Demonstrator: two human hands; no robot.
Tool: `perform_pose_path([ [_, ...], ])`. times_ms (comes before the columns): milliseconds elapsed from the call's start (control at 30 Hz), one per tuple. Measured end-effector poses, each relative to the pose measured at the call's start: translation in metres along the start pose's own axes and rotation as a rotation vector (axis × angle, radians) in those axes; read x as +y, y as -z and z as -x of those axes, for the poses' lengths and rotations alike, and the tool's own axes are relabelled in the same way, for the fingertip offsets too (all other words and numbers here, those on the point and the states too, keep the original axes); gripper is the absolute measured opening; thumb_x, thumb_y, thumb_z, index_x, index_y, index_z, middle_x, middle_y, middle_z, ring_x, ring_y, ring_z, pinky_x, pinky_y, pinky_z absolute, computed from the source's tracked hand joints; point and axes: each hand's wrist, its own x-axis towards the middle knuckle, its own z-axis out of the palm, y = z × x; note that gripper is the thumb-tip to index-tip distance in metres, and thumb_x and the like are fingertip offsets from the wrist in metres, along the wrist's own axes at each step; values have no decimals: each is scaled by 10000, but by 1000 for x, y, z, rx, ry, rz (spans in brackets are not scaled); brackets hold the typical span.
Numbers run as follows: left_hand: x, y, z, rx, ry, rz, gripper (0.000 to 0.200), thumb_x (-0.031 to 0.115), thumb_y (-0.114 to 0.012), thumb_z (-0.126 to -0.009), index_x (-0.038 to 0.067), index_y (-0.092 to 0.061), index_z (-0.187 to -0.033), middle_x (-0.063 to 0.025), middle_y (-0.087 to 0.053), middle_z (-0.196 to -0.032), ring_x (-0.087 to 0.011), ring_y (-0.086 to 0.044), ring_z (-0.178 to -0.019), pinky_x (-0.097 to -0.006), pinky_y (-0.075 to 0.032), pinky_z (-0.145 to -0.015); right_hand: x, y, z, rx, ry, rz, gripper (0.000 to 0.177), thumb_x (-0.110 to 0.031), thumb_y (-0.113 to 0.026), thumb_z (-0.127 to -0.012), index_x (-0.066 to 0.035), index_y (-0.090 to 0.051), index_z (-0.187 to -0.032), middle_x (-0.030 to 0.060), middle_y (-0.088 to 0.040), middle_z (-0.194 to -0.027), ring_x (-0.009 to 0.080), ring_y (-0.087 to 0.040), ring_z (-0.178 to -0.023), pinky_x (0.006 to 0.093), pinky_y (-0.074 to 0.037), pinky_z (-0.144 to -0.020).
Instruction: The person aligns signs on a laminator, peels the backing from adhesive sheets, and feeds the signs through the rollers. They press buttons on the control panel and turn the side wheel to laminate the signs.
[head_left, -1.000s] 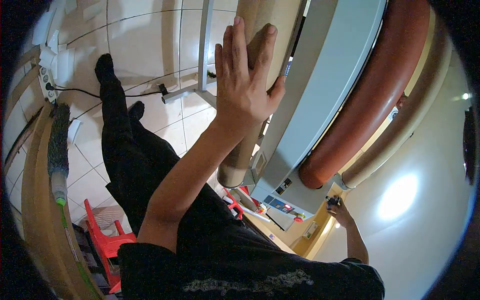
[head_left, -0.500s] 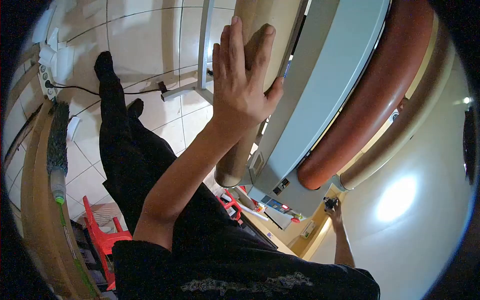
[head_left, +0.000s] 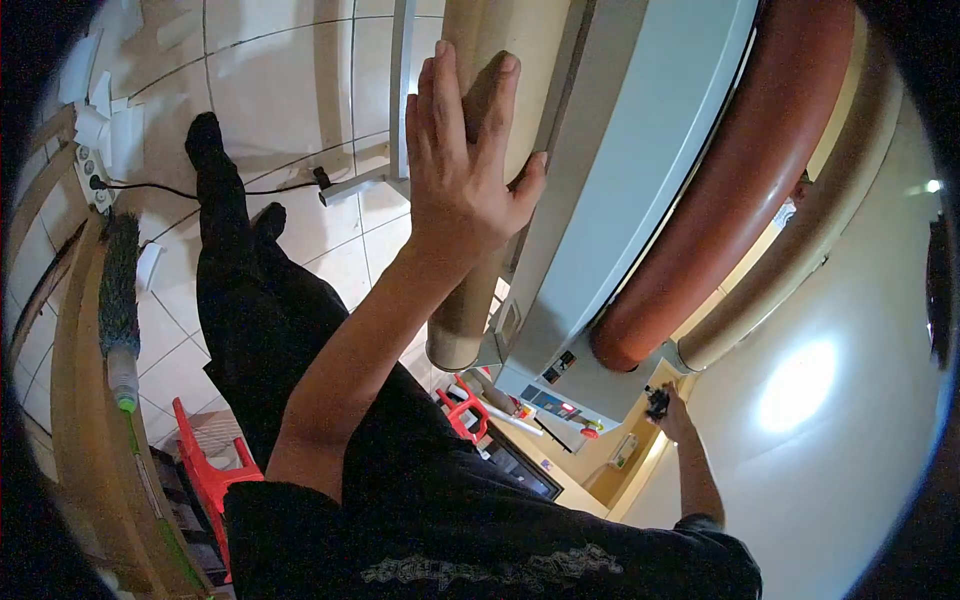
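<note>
Along the near side of the pale blue-grey machine (head_left: pixel 620 230), a long tan roll (head_left: pixel 540 110) is seen directly under the left hand (head_left: pixel 460 185). The roll's long axis is carried from the top edge of the view down to a round end near the wearer's waist, roughly in line with the machine body. The left hand is held flat and wide, palm down, with the fingers pointed up the roll, away from that end, and the thumb set out toward the machine. It appears to be laid on the roll, but how firmly it is pressed cannot be told.

By the far lower corner of the machine, a small dark handle (head_left: pixel 656 402) is held in the right hand (head_left: pixel 680 412), with the fingers curled around it; its exact form is too small to be made out. The tan roll is much nearer to the left hand; from the right hand it is well apart, separated by the machine body. The red roller (head_left: pixel 720 220) is mounted between the machine's pale cover and a second tan roller (head_left: pixel 810 255).
</note>
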Motion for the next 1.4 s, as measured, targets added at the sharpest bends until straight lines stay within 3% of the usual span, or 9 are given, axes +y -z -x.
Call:
perform_pose_path([
  [167,0,1,0,-6,10,-6,838,294,-702,-748,79,-322,-1462,-360,-179,-1454,-524,-253,-1331,-605,-284,-1051,13,-67,30,169,499,-633,322,-204,-567,-816,-147,-566,-1132,48,-580,-1033,212,-587,-868,352,-480,-708],
  [333,14,8,-2,-71,29,-232,818,284,-697,-757,92,-322,-1458,-344,-136,-1476,-535,-190,-1354,-627,-170,-1090,47,-60,-28,313,963,-786,304,-357,-508,-914,-81,-627,-961,87,-657,-994,189,-599,-904,352,-497,-726],
  [467,69,6,-9,-135,-310,-223,682,333,-636,-829,27,-394,-1388,-270,-326,-1429,-478,-251,-1349,-608,-161,-1099,65,-35,-56,235,974,-713,380,-394,-531,-940,-37,-621,-1036,102,-658,-1007,201,-600,-898,357,-493,-743],
  [600,148,-34,-29,-620,-618,-197,557,326,-548,-896,-11,-460,-1332,-219,-371,-1439,-402,-273,-1368,-590,-177,-1106,28,-68,-14,931,1010,29,616,-472,-455,-954,68,-534,-1241,224,-632,-1145,370,-599,-1053,447,-433,-928],
  [667,173,-48,-35,-732,-735,-303,552,328,-532,-906,-19,-464,-1330,-212,-367,-1446,-386,-280,-1368,-598,-170,-1104,17,-65,5,592,416,133,679,-517,-349,-953,66,-517,-1258,295,-559,-1229,445,-521,-1166,480,-387,-991],
  [900,166,-79,-26,-868,-933,-897,679,449,-363,-947,2,-298,-1454,-187,-214,-1535,-352,-143,-1432,-611,-69,-1124,-24,-85,35,751,169,-162,499,-448,-411,-919,-38,-633,-1099,222,-626,-1100,399,-574,-1080,474,-447,-912],
  [1100,164,-80,-26,-931,-1071,-879,686,395,-348,-952,-87,-265,-1432,-186,-229,-1534,-317,-126,-1443,-531,-62,-1155,48,-57,-2,669,1369,153,377,-312,-512,-888,-43,-583,-1143,163,-584,-1191,357,-552,-1088,423,-459,-923],
  [1200,163,-79,-27,-928,-1101,-810,683,375,-381,-935,-85,-278,-1429,-223,-260,-1513,-330,-172,-1433,-541,-68,-1149,42,-43,12,643,1314,364,504,-375,-519,-867,-28,-516,-1232,187,-552,-1248,359,-553,-1102,433,-478,-905],
  [1400,161,-81,-29,-948,-1113,-813,694,369,-397,-923,-82,-266,-1435,-214,-239,-1525,-336,-196,-1426,-561,-61,-1143,-15,-69,38,419,123,-43,648,-532,-411,-892,-82,-447,-1357,316,-480,-1283,392,-544,-1133,447,-491,-894],
])
